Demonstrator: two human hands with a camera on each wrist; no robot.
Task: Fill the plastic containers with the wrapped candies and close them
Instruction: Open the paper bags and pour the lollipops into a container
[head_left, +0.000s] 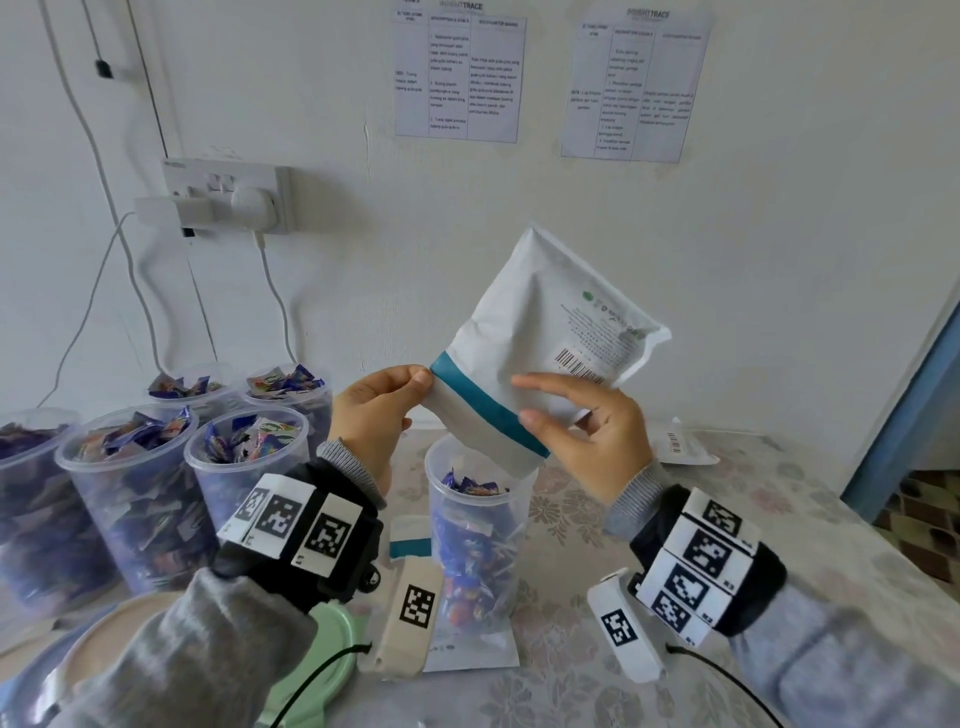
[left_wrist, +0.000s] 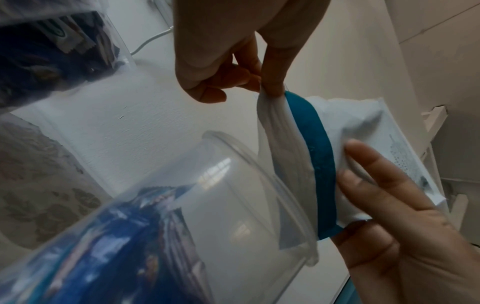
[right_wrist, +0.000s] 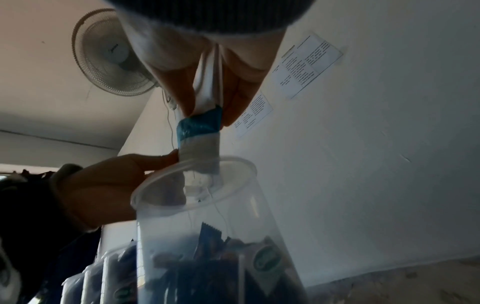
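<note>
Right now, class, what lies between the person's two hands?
The white bag's open end with its teal band spans from left hand to right hand, above the container; the head view shows it.

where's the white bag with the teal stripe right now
In the head view the white bag is centre frame, held by both hands with its mouth just above the open container.

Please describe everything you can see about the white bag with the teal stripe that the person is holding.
The white bag looks like thin, crinkled plastic, with a teal stripe across it near its mouth, plus a barcode and small print on one face. It is held tilted in the air, mouth downward, over the open clear container partly filled with wrapped candies. The left hand pinches one corner of the mouth; the right hand holds the opposite edge at the stripe.
</note>
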